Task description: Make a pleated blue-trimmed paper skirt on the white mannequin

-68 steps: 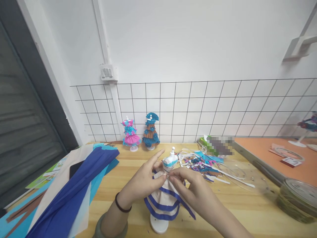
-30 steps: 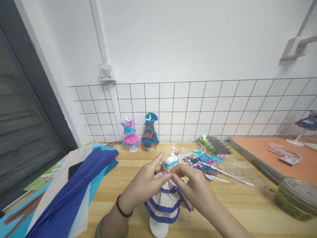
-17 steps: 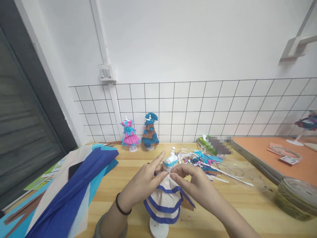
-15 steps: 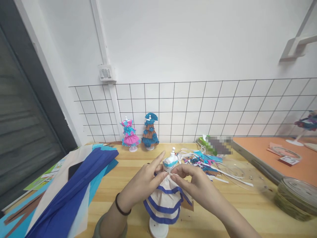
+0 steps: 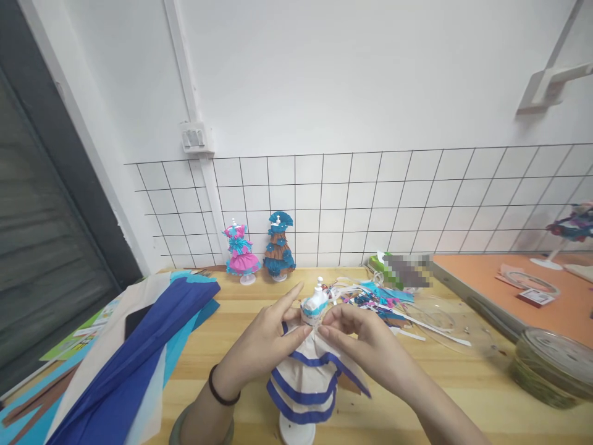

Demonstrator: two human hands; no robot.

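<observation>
A small white dress-form mannequin (image 5: 315, 301) stands upright before me on a round white base (image 5: 297, 431). It wears a tiered white paper skirt with blue bands (image 5: 306, 380) and a turquoise strip round the bust. My left hand (image 5: 273, 340) is at the left of the waist, its thumb pressing the top edge of the skirt and its other fingers reaching behind the form. From the right, my right hand (image 5: 359, 340) pinches the skirt's gathered white paper at the waist. A blue-edged end of that paper hangs free under my right hand.
Blue, white and turquoise paper sheets (image 5: 139, 346) lie at the left with a dark phone (image 5: 136, 322). Two dressed mannequins, one pink (image 5: 243, 262) and one brown and teal (image 5: 279, 253), stand near the wall. Paper scraps (image 5: 380, 296) and a round clear container (image 5: 551, 364) are at the right.
My right hand has shifted slightly along the waist, and the loose blue-edged paper end now sticks out farther right. The mannequin appears slightly tilted. The view has moved a little.
</observation>
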